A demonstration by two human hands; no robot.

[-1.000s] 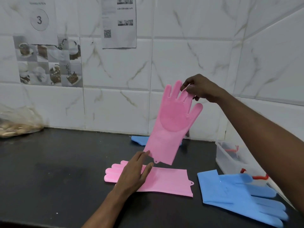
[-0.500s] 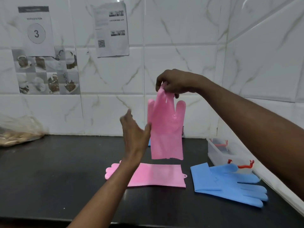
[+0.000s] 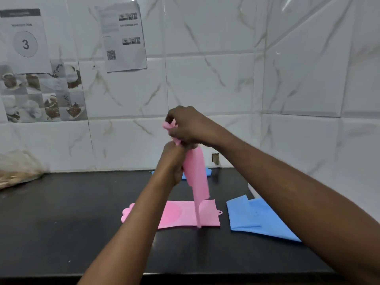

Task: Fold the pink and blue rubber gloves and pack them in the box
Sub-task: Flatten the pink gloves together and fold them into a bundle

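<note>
Because the right forearm crosses in from 4 o'clock, it hides most of the near blue glove (image 3: 253,219). Only its cuff end shows, flat on the black tabletop (image 3: 61,212). A pale sliver (image 3: 251,190) beside that arm is too little to name. A second blue glove (image 3: 208,173) lies by the wall, at 12 o'clock of the flat pink one, mostly hidden behind the left hand and the hanging glove.

The right hand (image 3: 191,128) has its fingers clenched round the bunched finger end of a pink glove (image 3: 196,177), held up in the air. The left hand (image 3: 171,161), just below at 7 o'clock of the right, grasps the same glove, though its fingers face away and are hard to see. That glove hangs edge-on, its cuff dangling above the other pink glove (image 3: 181,215). This one lies flat with its fingertips toward 9 o'clock, partly under the left forearm.

At 9 o'clock, cut off by the frame edge, sits a blurred plastic bag (image 3: 18,171). On the tiled wall hang a sheet numbered 3 (image 3: 25,44) and a sheet with a QR code (image 3: 123,38).

In all there are two pink gloves, two blue gloves and two sheets.
</note>
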